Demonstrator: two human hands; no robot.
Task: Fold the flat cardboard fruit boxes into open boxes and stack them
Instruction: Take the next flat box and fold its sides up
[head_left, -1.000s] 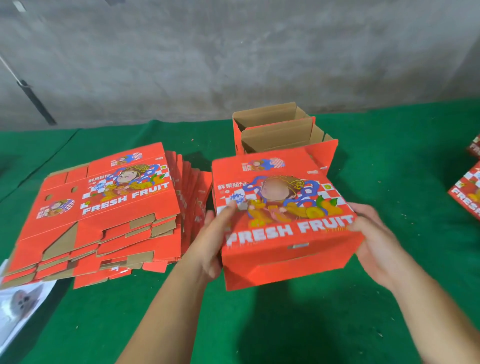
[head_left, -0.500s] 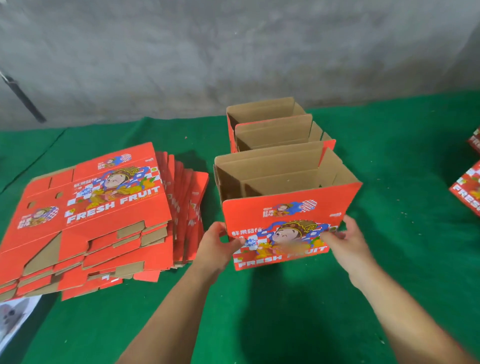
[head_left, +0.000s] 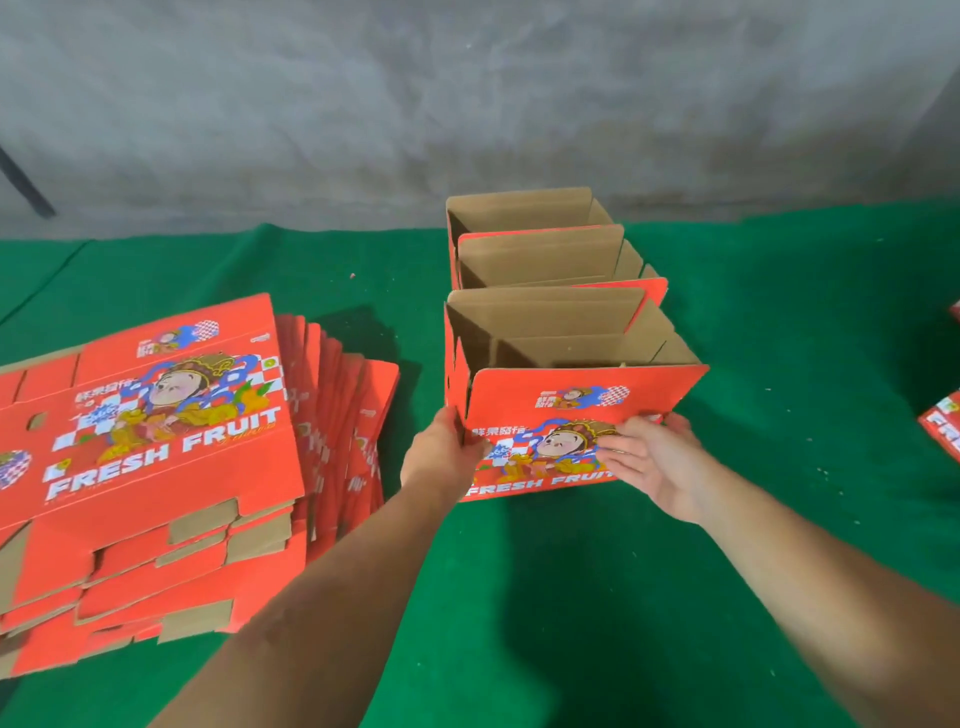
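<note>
Cardboard box (head_left: 566, 405), turned upright and open since a second ago, is set on the green cloth (head_left: 519, 597) just before two finished boxes (head_left: 535, 244), gripped by the left hand (head_left: 441, 457) and touched by the flat right hand (head_left: 649, 457), so stacking seems near.

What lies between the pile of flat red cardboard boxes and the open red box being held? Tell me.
Head view: bare green cloth, crossed near the front by the left hand at the open red box's corner, right of the flat pile.
</note>
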